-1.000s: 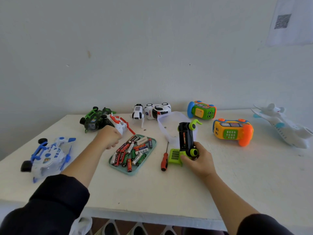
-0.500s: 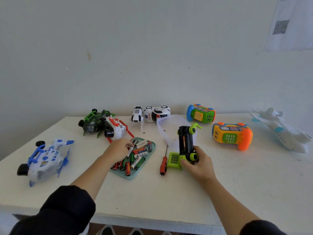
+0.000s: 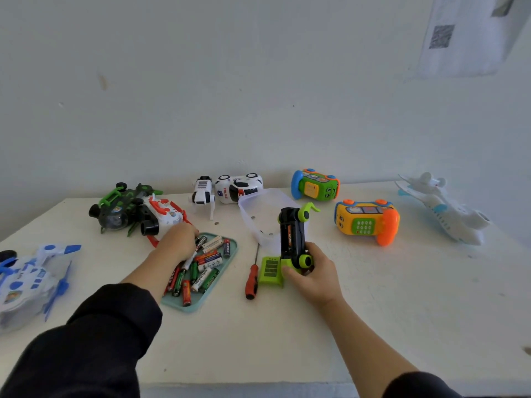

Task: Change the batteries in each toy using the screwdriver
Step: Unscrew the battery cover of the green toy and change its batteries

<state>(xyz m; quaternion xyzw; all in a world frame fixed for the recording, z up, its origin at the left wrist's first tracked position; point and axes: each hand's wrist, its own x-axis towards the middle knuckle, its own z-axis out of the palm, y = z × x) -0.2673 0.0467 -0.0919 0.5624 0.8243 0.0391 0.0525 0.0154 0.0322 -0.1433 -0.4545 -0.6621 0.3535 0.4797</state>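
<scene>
White wall behind, white worktop (image 3: 258,340) in front, and toys strung along the back edge, so the open room you've got is the wide bare strip along the near edge and the patch toward the right.

Your right hand (image 3: 313,275) has its fingers wrapped around the lower end of the black and green toy car (image 3: 293,239), which stands tipped up on its end with the open battery bay facing you. One battery looks seated in it, can't tell if there's a second slot behind. The green battery cover (image 3: 270,270) lies flat, touching the car's near end, and the screwdriver (image 3: 252,278) lies just to its left, handle toward you.

Your left hand (image 3: 179,242) is down in the teal tray (image 3: 230,248), fingers curled over the pile of batteries (image 3: 205,265). It looks like a pinch on one, but the fingertips are hidden, so I can't say for sure.

Handling, my guess: the car is light hollow plastic, stiff, with wheels that'll roll if you set it down, so keep gripping the body, not the wheels. Batteries are smooth little cylinders, dense for their size, and they roll; take one by the middle between thumb and finger.

Watch the clear tub (image 3: 258,222) right behind the car; it seems to hold small screws, and it's light enough to knock over. The red and white toy (image 3: 162,216) sits just beside your left knuckles, so lift up and back out rather than sweeping sideways.
</scene>
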